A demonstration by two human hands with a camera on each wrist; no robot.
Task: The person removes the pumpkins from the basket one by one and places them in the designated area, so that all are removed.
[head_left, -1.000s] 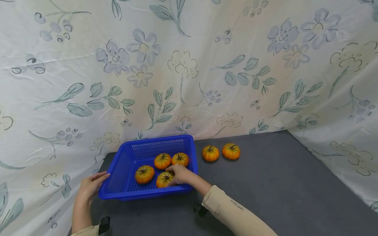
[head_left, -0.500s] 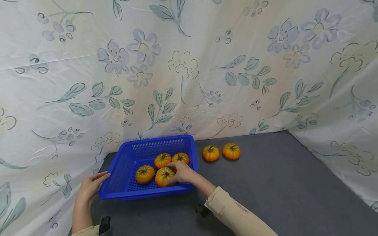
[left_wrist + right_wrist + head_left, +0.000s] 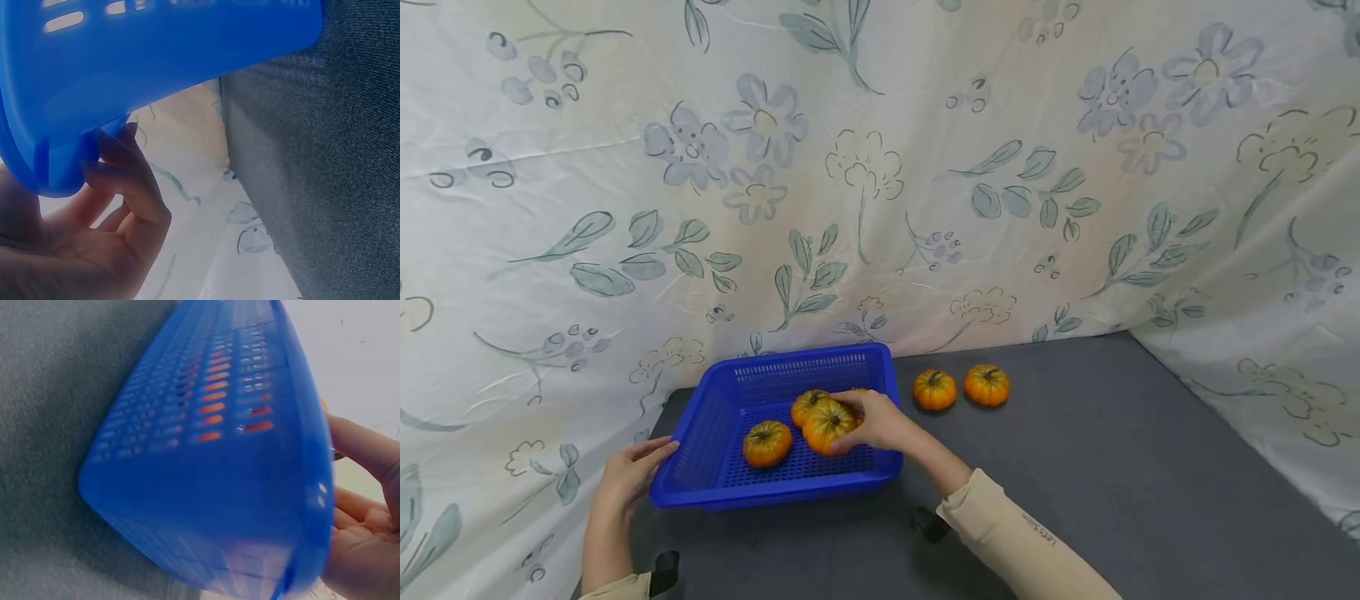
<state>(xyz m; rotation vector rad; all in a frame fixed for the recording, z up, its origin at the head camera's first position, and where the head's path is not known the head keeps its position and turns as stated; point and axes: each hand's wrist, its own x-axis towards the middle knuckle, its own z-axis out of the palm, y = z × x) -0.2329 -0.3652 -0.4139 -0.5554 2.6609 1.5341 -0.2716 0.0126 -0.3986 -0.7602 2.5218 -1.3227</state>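
In the head view a blue plastic basket (image 3: 775,493) with slotted sides sits on the dark table. My left hand (image 3: 628,473) grips its left rim; the left wrist view shows bent fingers (image 3: 134,187) against the rim's underside. Over the basket's right half, my right hand (image 3: 883,423) holds a small orange pumpkin (image 3: 826,428) between thumb and fingers, raised off the basket floor. Behind it a second pumpkin (image 3: 806,406) is partly covered, and a third is nearly hidden by the hand. Another pumpkin (image 3: 767,443) lies further left in the basket.
Two more pumpkins, one nearer (image 3: 935,390) and one further right (image 3: 987,385), stand on the table (image 3: 1112,467) right of the basket. A flowered cloth (image 3: 865,208) hangs close behind the basket and along the sides.
My right hand has lifted the front pumpkin from the basket floor and moved it up and slightly right. My left hand and the basket stay in place.
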